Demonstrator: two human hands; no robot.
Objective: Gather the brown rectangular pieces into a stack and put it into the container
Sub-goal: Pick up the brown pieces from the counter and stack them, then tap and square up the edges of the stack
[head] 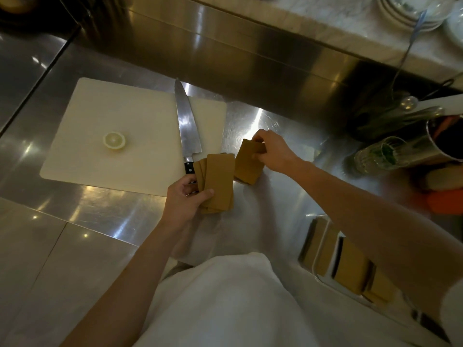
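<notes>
My left hand (pixel 184 200) grips a fanned bunch of brown rectangular pieces (pixel 218 181) just off the cutting board's right corner. My right hand (pixel 271 151) pinches the top edge of a second bunch of brown pieces (pixel 246 162) that stands on the steel counter, a little right of the first. A white container (pixel 323 249) set into the counter at the lower right holds more brown pieces (pixel 350 269) standing upright; my right forearm passes over part of it.
A white cutting board (pixel 112 136) bears a lemon half (pixel 114 141) and a chef's knife (pixel 186 126), whose handle is right by my left hand. Glasses (pixel 380 152) and a metal utensil pot (pixel 443 139) stand at the right. Stacked plates (pixel 411 11) sit on the far shelf.
</notes>
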